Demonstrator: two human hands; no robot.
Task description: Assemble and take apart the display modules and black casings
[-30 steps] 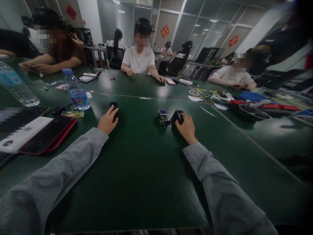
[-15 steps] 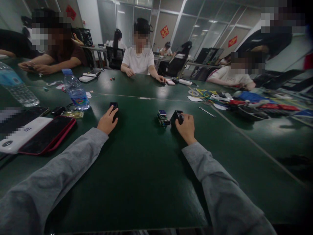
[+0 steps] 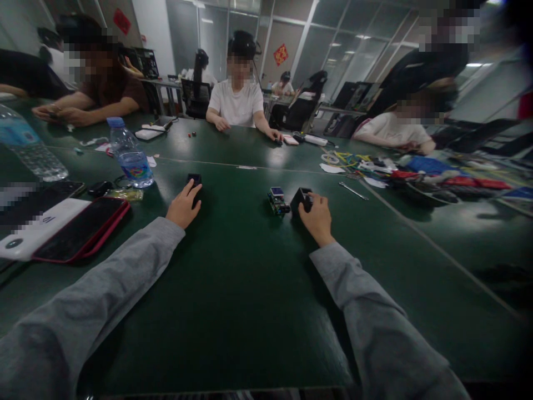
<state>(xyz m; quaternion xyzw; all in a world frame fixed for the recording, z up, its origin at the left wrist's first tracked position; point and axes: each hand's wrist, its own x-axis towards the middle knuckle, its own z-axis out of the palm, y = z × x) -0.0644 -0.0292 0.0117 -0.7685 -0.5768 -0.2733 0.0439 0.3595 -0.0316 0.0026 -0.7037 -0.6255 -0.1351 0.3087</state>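
My left hand [image 3: 183,206] rests on the green table [image 3: 233,289] with its fingers closed around a small black part [image 3: 194,181]. My right hand [image 3: 318,218] grips a small black open box [image 3: 300,199] from behind. Between the two hands, just left of the box, stands a small circuit board module [image 3: 277,201] with a blue top. Both arms wear grey sleeves.
At the left lie a red-cased phone [image 3: 81,229], a white device [image 3: 37,228] and a water bottle [image 3: 130,154]. Cables, a metal tool [image 3: 353,190] and red and blue parts cover the right side. Several people sit around the far edge of the table.
My hands have stayed where they were. A person in black at the far right has shifted leftward.
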